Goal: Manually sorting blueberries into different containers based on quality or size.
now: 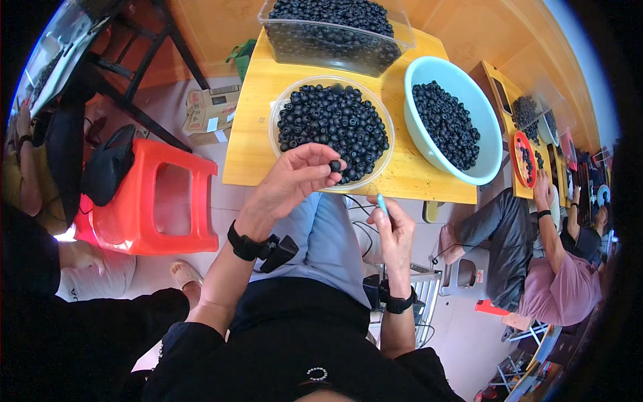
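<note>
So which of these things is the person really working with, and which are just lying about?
In use: left hand pinching a blueberry; right hand holding a thin blue tool; clear bowl, pale blue bowl and clear tub of blueberries.

Lying about: red stool, cardboard box, black bag.

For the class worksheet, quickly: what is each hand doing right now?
Left hand: closed, pinching one small round dark blueberry over the clear round plastic bowl.
Right hand: closed around a thin light-blue stick-like tool.
</note>
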